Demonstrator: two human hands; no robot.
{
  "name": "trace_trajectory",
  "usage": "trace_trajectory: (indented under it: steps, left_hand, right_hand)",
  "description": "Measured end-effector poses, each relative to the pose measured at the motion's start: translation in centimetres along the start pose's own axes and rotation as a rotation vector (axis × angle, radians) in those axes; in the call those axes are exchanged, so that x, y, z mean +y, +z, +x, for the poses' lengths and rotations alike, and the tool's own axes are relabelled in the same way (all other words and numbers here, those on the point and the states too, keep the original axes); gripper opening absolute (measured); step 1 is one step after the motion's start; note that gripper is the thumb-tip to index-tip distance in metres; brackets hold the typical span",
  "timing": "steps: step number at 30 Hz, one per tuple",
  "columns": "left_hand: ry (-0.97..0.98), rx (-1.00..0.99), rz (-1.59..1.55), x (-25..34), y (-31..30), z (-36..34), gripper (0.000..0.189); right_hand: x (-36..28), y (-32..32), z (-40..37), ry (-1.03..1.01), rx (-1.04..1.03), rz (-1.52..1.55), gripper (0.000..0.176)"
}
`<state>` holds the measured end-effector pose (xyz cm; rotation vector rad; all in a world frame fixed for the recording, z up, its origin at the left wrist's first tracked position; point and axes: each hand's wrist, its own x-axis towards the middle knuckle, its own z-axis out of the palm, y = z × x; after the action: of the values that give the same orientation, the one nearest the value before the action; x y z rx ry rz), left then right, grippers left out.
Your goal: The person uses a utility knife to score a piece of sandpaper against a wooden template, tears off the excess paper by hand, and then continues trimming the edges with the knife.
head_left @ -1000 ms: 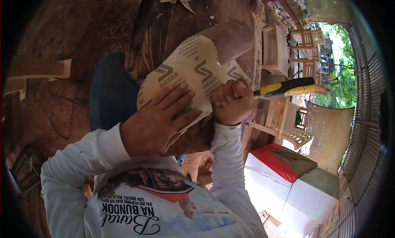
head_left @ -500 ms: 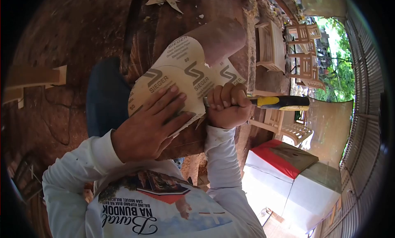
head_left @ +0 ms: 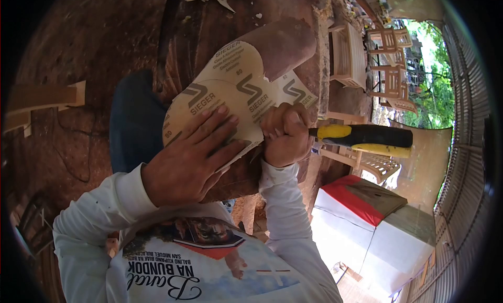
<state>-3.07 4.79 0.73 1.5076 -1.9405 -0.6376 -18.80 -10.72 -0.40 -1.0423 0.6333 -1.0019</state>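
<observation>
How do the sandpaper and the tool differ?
The sandpaper is broad and tan with dark print; the tool has a narrow black and yellow handle. The left hand lies over the sandpaper, while the right hand is closed around the tool. Both have a hand on them.

Daylight at the right burns out patches around the foliage and whitens the box, while the brown floor lies dim. Fisheye curvature bends the corrugated roofing toward black corners; print on the abrasive sheet is legible, distant furniture softer.
</observation>
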Motion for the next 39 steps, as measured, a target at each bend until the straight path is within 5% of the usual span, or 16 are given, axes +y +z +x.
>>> trace_trajectory:
  steps: [12,18,21,39]
  left_hand:
    - [-0.006,-0.003,-0.022,-0.2,0.1,-0.1,0.049]
    - [0.056,-0.023,0.009,-0.8,-0.1,-0.2,0.053]
    - [0.081,-0.060,0.003,-1.1,-0.7,0.0,0.054]
    - [0.068,-0.074,0.014,-1.0,-0.8,0.1,0.054]
  right_hand:
    - [-0.4,0.1,0.4,0.153,0.116,-0.063,0.016]
    - [-1.1,-2.0,1.3,0.152,-0.015,0.368,0.031]
    - [-1.1,-2.1,1.5,0.064,-0.094,0.196,0.031]
    - [0.3,-1.7,0.9,0.044,-0.118,0.273,0.028]
